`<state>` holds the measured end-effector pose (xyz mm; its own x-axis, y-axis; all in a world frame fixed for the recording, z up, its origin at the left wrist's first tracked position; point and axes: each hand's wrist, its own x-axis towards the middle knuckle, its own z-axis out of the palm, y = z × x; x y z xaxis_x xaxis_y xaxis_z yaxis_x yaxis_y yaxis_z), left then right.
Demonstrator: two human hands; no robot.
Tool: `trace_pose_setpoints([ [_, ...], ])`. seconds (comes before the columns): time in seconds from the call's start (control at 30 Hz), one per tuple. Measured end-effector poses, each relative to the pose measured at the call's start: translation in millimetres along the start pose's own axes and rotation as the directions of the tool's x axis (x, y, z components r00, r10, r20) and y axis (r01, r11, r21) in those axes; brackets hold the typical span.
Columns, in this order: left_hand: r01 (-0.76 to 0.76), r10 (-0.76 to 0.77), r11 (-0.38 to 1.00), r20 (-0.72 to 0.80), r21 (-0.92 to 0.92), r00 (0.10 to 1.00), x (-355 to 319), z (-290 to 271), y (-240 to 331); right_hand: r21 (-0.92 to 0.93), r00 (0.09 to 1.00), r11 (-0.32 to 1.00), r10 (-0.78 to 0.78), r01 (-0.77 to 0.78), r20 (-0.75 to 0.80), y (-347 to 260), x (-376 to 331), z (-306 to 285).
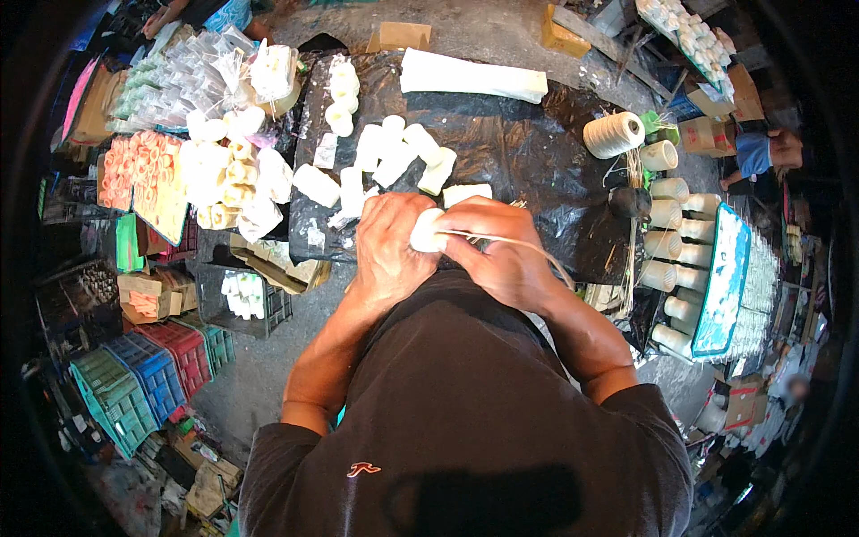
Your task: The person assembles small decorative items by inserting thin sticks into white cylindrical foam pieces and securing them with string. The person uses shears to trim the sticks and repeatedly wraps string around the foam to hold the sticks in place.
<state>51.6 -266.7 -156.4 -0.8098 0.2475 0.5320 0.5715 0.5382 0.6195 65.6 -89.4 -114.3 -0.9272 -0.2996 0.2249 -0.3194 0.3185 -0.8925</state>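
Note:
Close to my body, at the near edge of a table covered in black plastic (528, 134), both hands meet over a white rounded block (428, 230) that looks like wax. My left hand (390, 240) wraps round its side with the fingers closed. From the right, my right hand (503, 255) pinches a thin tan strand (528, 243) against the top of the block; the strand's loose length curves away over the back of that hand. Several similar white blocks (394, 166) lie just beyond my hands. Where the strand meets the block is partly hidden by my fingers.
A cone of cream twine (614, 135) stands at the table's right end, near several pale cups (662, 244) and a blue-edged tray (723, 282). A long white roll (474, 75) lies at the far edge. Bagged goods (192, 80) and plastic crates (143, 376) fill the left.

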Motion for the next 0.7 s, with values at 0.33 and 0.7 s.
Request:
trace_pose_setpoints([
  [0.33, 0.014, -0.014, 1.000, 0.011, 0.015, 1.000, 2, 3, 8, -0.074, 0.993, 0.994, -0.081, 0.075, -0.086, 11, -7, 4],
  [0.7, 0.077, -0.078, 0.996, 0.022, 0.041, 0.997, -8, 11, 2, -0.072, 0.999, 0.997, -0.041, 0.040, -0.012, 17, -4, 2],
])
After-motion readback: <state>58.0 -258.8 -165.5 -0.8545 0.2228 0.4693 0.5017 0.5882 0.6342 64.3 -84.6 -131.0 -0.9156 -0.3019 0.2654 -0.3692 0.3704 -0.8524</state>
